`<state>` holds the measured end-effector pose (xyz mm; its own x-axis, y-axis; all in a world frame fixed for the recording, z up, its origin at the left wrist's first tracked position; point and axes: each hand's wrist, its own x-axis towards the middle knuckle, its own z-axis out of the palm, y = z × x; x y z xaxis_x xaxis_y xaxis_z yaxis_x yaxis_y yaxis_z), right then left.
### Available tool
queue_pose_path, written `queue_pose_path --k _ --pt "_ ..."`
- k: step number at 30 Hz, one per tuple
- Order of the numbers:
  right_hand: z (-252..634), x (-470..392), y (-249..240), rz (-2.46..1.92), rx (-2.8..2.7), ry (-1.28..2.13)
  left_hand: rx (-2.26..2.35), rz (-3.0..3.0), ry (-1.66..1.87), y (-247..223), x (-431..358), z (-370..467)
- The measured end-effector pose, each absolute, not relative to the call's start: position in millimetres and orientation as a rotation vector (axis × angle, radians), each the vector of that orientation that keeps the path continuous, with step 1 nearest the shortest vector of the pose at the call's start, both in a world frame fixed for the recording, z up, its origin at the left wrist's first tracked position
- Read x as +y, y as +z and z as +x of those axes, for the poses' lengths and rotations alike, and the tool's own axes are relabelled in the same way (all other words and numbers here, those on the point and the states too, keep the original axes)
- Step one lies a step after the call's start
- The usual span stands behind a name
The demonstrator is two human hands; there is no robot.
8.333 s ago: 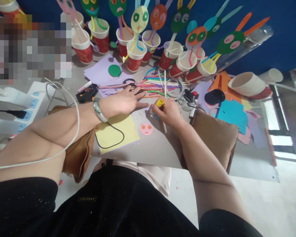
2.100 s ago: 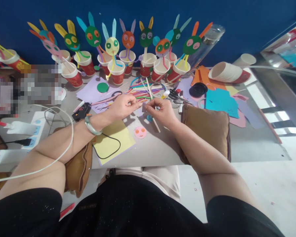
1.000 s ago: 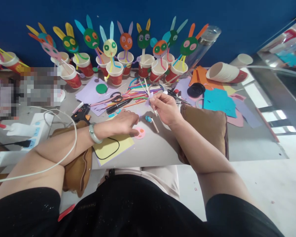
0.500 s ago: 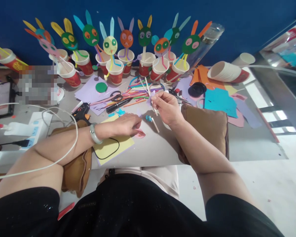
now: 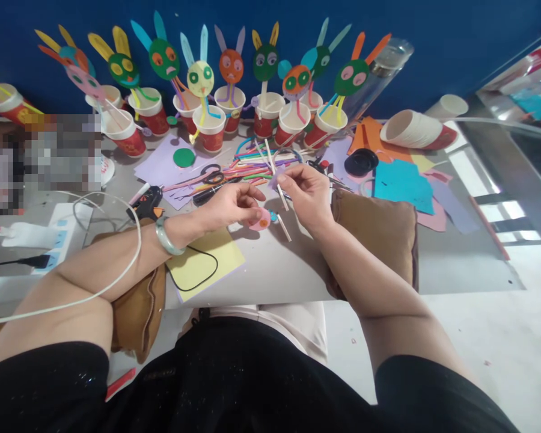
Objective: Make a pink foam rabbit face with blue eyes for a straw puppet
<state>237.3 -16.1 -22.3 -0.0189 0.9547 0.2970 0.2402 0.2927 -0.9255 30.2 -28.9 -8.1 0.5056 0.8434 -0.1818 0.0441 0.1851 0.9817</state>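
Between thumb and fingers, my left hand [image 5: 238, 207] pinches a small pink paper piece [image 5: 263, 219] with an orange spot on it, just above the table. My right hand [image 5: 309, 195] is closed on a thin white stick [image 5: 270, 159], which slants through the fingers and pokes out below them. A bit of purple paper [image 5: 277, 178] shows at the fingertips beside that stick. Between the hands, a small blue piece [image 5: 273, 216] lies with a short white stick [image 5: 284, 228] attached or touching; I cannot tell which. Yellow paper [image 5: 207, 264] with a black cord loop lies under my left wrist.
Paper cups [image 5: 210, 129] carrying rabbit-faced paper figures line the blue wall. Coloured sticks [image 5: 256, 162], scissors [image 5: 213, 174] and a glue gun [image 5: 148, 204] lie before them. A brown cushion [image 5: 374, 240] sits under my right forearm; a white cable [image 5: 139, 240] crosses my left arm.
My left hand has lifted the pink paper piece off the table and brought it up toward my right hand. The right hand has stayed nearly still with its stick.
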Motion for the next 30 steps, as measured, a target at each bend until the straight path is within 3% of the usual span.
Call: queue_pose_path --k 9,22,30 --pt "233.2 -23.7 -19.6 -1.161 -1.57 0.81 0.906 1.269 0.744 -7.5 -28.2 30.4" --pt "222.7 -39.5 -30.8 -1.114 -1.826 0.316 0.925 1.294 0.848 -7.1 -35.3 34.1" --pt "223.0 -43.3 -34.3 -1.131 -1.77 0.336 0.884 1.213 0.736 -7.7 -35.6 36.0"
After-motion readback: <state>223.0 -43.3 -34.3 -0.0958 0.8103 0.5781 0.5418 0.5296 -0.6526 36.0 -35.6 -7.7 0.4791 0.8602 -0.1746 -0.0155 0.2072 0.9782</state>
